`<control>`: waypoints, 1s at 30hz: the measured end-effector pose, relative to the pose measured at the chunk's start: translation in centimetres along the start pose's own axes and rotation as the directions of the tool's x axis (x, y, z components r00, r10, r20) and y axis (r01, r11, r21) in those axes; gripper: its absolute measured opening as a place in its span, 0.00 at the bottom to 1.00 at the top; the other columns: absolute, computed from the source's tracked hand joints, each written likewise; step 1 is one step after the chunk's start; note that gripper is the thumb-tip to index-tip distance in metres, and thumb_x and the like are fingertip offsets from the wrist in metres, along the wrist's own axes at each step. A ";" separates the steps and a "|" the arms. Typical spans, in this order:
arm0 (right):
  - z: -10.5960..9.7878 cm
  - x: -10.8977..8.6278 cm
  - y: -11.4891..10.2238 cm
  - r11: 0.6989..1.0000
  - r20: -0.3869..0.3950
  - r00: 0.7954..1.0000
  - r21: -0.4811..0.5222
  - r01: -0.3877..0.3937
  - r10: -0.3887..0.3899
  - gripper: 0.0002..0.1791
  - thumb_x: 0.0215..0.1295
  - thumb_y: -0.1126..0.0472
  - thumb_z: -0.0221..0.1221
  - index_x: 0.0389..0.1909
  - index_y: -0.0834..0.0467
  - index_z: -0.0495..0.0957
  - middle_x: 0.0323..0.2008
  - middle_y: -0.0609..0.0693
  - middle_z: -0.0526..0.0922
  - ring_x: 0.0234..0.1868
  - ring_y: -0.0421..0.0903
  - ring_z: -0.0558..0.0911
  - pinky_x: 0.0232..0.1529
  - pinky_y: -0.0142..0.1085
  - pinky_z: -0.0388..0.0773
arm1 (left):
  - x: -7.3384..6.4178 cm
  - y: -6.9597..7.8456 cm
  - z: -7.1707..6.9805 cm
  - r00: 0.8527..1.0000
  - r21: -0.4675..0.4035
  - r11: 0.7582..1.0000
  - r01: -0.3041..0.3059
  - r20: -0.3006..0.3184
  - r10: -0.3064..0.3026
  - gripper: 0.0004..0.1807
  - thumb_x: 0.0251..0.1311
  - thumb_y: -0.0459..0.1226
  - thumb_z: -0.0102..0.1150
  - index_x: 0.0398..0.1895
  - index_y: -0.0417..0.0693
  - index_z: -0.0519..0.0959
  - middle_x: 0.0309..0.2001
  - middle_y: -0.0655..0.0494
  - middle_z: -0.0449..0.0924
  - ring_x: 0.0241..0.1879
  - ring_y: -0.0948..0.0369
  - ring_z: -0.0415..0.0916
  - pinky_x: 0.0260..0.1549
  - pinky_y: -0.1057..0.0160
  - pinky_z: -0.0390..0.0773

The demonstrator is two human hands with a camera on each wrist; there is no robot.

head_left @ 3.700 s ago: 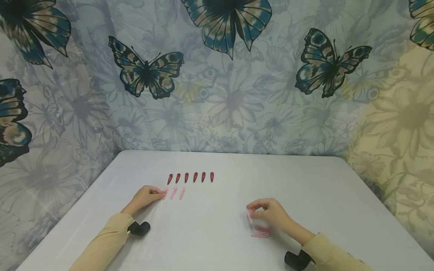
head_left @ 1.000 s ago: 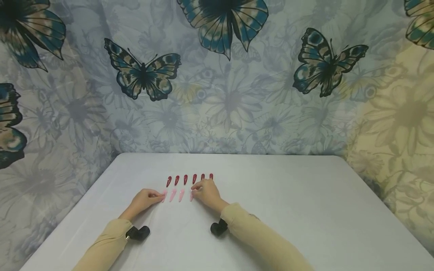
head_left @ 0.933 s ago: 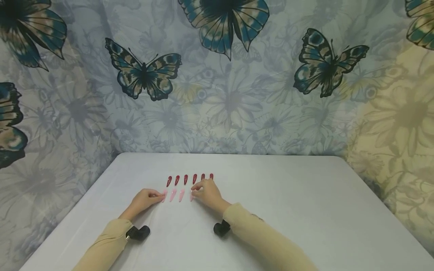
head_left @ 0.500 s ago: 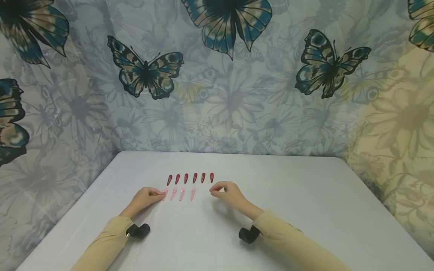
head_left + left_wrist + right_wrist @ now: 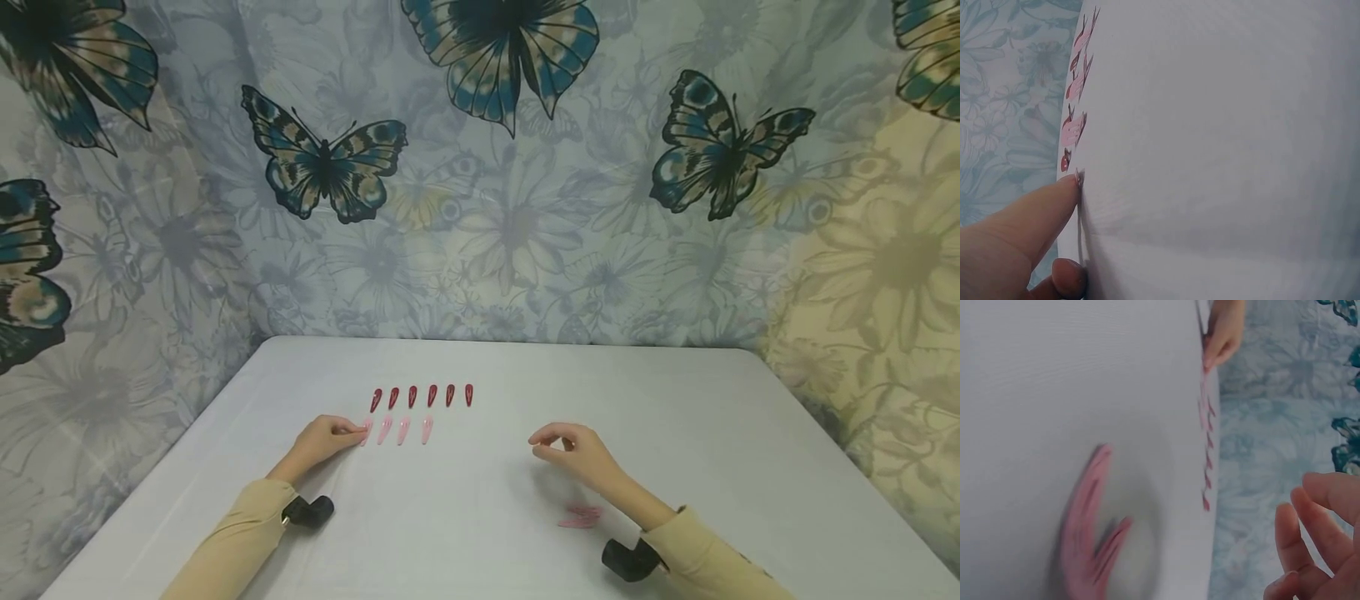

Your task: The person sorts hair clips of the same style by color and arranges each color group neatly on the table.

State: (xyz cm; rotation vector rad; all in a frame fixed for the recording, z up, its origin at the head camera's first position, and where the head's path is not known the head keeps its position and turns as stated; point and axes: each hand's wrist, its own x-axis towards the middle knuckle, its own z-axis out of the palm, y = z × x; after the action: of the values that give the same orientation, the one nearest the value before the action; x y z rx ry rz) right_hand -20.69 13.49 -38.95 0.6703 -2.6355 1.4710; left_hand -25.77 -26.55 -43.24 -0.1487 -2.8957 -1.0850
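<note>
Red snap hair clips [image 5: 412, 397] form a row on the white table, with a shorter row of pink snap hair clips [image 5: 403, 431] in front of it. My left hand [image 5: 318, 440] pinches the leftmost pink hair clip [image 5: 367, 431] at its edge, keeping it on the table. In the left wrist view, a digit meets that clip's tip; the clip is mostly hidden. My right hand [image 5: 577, 454] is raised above the table at the right, holding nothing, thumb and fingers loosely bent and apart. Below it lies a small pile of pink hair clips [image 5: 581, 517].
The white table [image 5: 450, 533] reaches back to a wall cloth [image 5: 517, 275] printed with butterflies and flowers. A black wrist camera [image 5: 311, 512] sits at the left sleeve, another black camera [image 5: 628, 560] at the right sleeve.
My right hand carried a pink hair clip from the pile to the front row's right end, released it there, then moved back right towards the pile. The left hand stayed put.
</note>
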 end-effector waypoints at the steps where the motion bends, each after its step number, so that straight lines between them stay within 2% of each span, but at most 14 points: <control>1: -0.3 -0.4 0.2 1.000 -0.005 1.000 -0.014 0.004 -0.004 0.08 0.57 0.61 0.59 0.34 0.61 0.81 0.31 0.44 0.79 0.34 0.43 0.72 0.33 0.34 0.65 | 0.0 0.0 0.0 1.000 0.001 1.000 0.001 0.000 -0.001 0.10 0.49 0.41 0.64 0.26 0.42 0.83 0.19 0.60 0.72 0.20 0.62 0.60 0.21 0.63 0.61; 5: -1.2 -2.0 1.4 0.998 -0.015 0.999 -0.054 0.035 -0.036 0.06 0.56 0.62 0.60 0.33 0.61 0.80 0.30 0.45 0.79 0.30 0.39 0.70 0.25 0.31 0.61 | -0.1 0.1 0.0 1.000 0.000 1.000 0.019 0.003 -0.019 0.10 0.49 0.41 0.65 0.27 0.42 0.83 0.19 0.60 0.71 0.20 0.61 0.60 0.21 0.63 0.61; 11: -2.3 -3.9 2.8 0.996 -0.003 0.998 -0.066 0.056 -0.057 0.05 0.55 0.66 0.60 0.33 0.61 0.80 0.28 0.45 0.79 0.29 0.37 0.69 0.25 0.30 0.62 | 0.0 0.0 0.1 1.000 0.002 1.000 0.028 0.004 -0.028 0.11 0.49 0.41 0.64 0.27 0.42 0.83 0.19 0.60 0.70 0.20 0.61 0.60 0.21 0.63 0.61; 17: -2.7 -5.2 3.7 0.999 0.025 1.000 -0.047 0.000 0.001 0.06 0.55 0.65 0.61 0.35 0.60 0.80 0.29 0.46 0.78 0.26 0.37 0.67 0.25 0.30 0.64 | 0.0 -0.1 0.0 1.000 0.001 1.000 0.008 -0.001 -0.008 0.10 0.49 0.41 0.64 0.26 0.42 0.83 0.16 0.61 0.70 0.19 0.62 0.60 0.21 0.63 0.61; 23: -2.6 -6.1 4.2 0.994 0.040 0.996 -0.082 -0.074 0.077 0.09 0.53 0.62 0.63 0.36 0.59 0.79 0.30 0.44 0.78 0.32 0.38 0.72 0.35 0.32 0.70 | 0.0 0.2 -0.2 1.000 0.004 1.000 0.028 0.008 -0.028 0.12 0.49 0.43 0.64 0.27 0.41 0.83 0.18 0.60 0.71 0.20 0.62 0.60 0.22 0.64 0.62; 25: -2.6 -6.4 4.3 0.992 0.039 0.997 -0.112 -0.058 0.062 0.09 0.53 0.62 0.63 0.35 0.58 0.79 0.31 0.43 0.78 0.34 0.39 0.73 0.36 0.33 0.70 | 0.0 0.0 -0.1 1.000 0.000 1.000 0.026 0.005 -0.026 0.13 0.49 0.44 0.64 0.27 0.42 0.83 0.19 0.59 0.73 0.21 0.61 0.61 0.23 0.63 0.63; 28: -2.6 -6.6 4.3 0.988 0.051 0.999 -0.154 0.002 0.006 0.09 0.52 0.64 0.63 0.35 0.59 0.79 0.29 0.41 0.75 0.30 0.38 0.71 0.31 0.31 0.70 | 0.1 -0.4 -0.1 1.000 -0.009 1.000 -0.008 -0.002 0.008 0.17 0.47 0.50 0.64 0.26 0.44 0.83 0.20 0.58 0.75 0.21 0.60 0.62 0.24 0.62 0.63; 29: -2.7 -6.6 4.3 0.986 0.060 0.998 -0.164 0.027 -0.018 0.08 0.51 0.65 0.63 0.34 0.59 0.78 0.28 0.41 0.74 0.29 0.37 0.70 0.29 0.31 0.69 | 0.4 -1.3 0.2 0.999 -0.019 0.999 -0.049 -0.011 0.049 0.18 0.47 0.52 0.63 0.26 0.46 0.84 0.20 0.59 0.75 0.21 0.61 0.62 0.23 0.63 0.63; 30: -2.7 -6.6 4.3 0.984 0.074 0.997 -0.169 0.049 -0.037 0.08 0.51 0.66 0.63 0.34 0.59 0.78 0.27 0.40 0.73 0.28 0.36 0.69 0.27 0.30 0.69 | 0.4 -1.4 0.2 0.998 -0.019 0.998 -0.059 -0.013 0.059 0.20 0.47 0.54 0.62 0.26 0.46 0.84 0.21 0.59 0.75 0.21 0.61 0.62 0.23 0.63 0.63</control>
State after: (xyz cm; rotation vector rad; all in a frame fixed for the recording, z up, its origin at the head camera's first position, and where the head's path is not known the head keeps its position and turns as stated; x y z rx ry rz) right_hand -16.85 19.95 -42.57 0.7702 -2.7408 1.2139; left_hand -26.27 -27.40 -44.28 -0.2263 -2.8511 -1.1006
